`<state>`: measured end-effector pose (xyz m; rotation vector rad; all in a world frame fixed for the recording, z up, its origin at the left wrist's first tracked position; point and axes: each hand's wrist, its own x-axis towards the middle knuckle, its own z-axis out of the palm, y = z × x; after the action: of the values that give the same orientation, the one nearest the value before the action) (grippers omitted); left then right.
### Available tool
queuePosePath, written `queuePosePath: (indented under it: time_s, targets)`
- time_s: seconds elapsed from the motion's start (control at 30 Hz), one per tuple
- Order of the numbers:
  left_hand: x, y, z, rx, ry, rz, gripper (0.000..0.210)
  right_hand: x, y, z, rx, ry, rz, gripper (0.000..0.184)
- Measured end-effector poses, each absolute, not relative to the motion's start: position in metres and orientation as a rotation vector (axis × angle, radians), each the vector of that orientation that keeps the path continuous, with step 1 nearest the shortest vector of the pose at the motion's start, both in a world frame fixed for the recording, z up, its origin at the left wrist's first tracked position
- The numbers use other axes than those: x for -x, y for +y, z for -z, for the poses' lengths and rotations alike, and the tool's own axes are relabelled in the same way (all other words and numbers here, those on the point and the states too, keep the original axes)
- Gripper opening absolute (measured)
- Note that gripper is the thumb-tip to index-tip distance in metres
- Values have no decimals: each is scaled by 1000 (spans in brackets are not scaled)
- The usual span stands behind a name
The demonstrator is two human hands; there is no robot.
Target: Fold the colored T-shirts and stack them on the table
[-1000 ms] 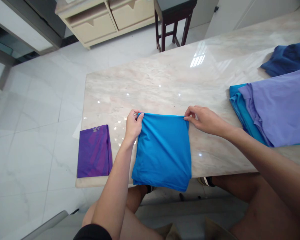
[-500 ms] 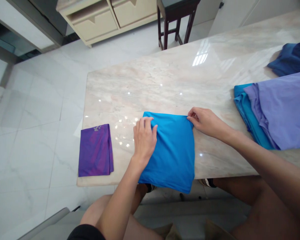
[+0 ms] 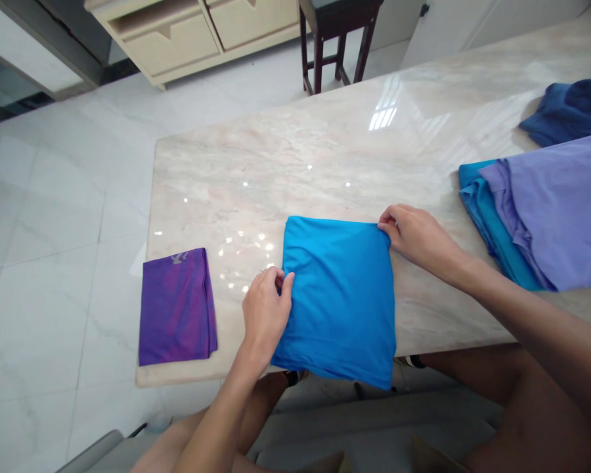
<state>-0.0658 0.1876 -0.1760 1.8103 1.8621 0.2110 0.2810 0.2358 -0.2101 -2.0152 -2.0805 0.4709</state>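
Purple cloth [image 3: 176, 309] lies folded at near-left corner of table [image 3: 256, 154]; right hand [image 3: 416, 236] pinches blue cloth [image 3: 342, 302], left hand [image 3: 266, 307] half-curled, hold unclear; pile [image 3: 566, 217] rightward seemingly remains.

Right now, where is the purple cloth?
In the head view, the purple cloth lies at the table's left end, by its near corner, left of the left hand and the blue cloth.

Bright light throws gridded glare [image 3: 384, 112] and small glints [image 3: 245, 184] across the glossy tabletop [image 3: 276, 148].
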Motion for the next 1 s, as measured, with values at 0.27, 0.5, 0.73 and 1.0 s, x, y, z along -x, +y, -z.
queuePosePath:
  time_s: [0.27,0.5,0.73,1.0]
  targets:
    - [74,190,171,-1723,1915,-169,13,-278,235,207,2090,-2068,-461,17]
    - [73,180,156,-1787,1927,219,35,-275,232,202,2147,-2045,-501,19]
    - [106,201,145,-1692,1690,199,24,-274,229,193,2182,-2078,-442,23]
    - [88,169,120,-2283,1260,307,20,-221,159,167,1586,-2362,-343,29]
